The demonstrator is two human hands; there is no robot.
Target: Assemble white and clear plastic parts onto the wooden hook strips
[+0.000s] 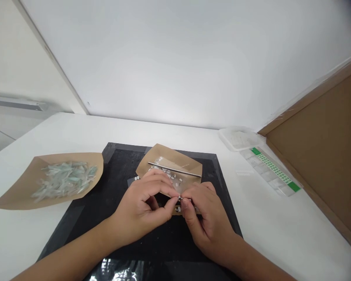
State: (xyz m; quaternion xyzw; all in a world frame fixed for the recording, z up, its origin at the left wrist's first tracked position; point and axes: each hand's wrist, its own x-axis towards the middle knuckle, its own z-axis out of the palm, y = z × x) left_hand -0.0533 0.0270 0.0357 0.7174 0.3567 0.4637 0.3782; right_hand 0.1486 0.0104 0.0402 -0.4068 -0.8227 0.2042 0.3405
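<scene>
Over the black mat point(119, 164), my left hand point(148, 203) and my right hand point(207, 214) meet fingertip to fingertip. Both pinch at a tiny shiny metal piece point(179, 198), too small for me to name. Just behind the fingers lies a brown paper tray point(175, 154) with several small white oval pieces point(176, 180) in it. A thin metal rod or tweezers point(175, 169) rests across this tray. Below the fingertips, a small dark and shiny part point(178, 209) shows on a brown strip; my hands hide much of it.
At left stands another brown paper tray point(20, 191) heaped with small clear plastic bags point(67, 177). On the right are a clear plastic container point(238, 138) and a clear strip with a green label point(275, 169). A cardboard panel point(324, 148) rises at the right edge; a white wall point(193, 62) stands behind.
</scene>
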